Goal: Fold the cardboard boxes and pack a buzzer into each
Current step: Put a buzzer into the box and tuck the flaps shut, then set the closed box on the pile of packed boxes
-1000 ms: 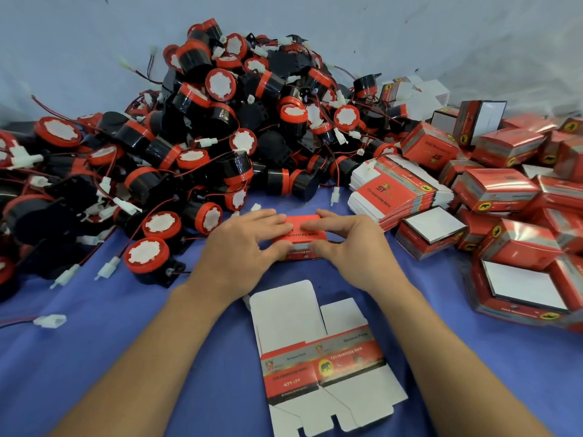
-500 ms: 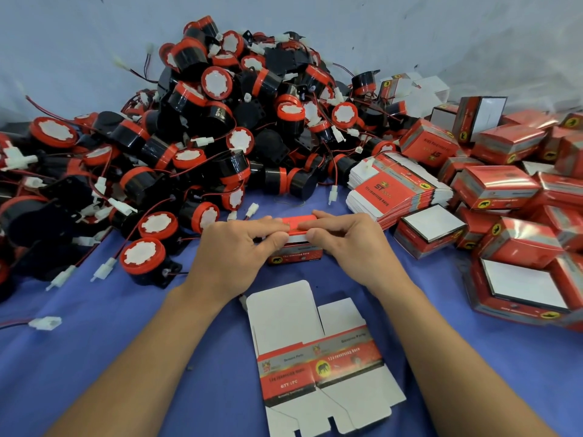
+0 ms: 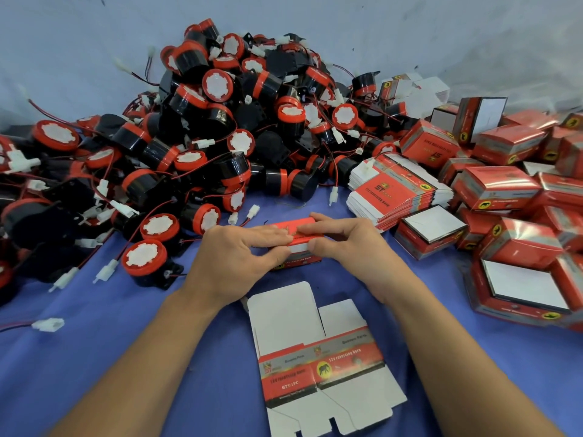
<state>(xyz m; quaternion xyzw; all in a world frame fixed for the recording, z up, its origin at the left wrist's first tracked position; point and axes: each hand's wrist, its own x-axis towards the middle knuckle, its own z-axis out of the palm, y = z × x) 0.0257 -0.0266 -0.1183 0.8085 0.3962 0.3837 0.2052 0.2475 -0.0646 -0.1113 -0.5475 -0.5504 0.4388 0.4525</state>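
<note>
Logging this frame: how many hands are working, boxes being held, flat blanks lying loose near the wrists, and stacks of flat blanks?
Hands: 2, left hand and right hand
Held red box: 1
Loose flat blank: 1
Stack of blanks: 1
Total: 5
</note>
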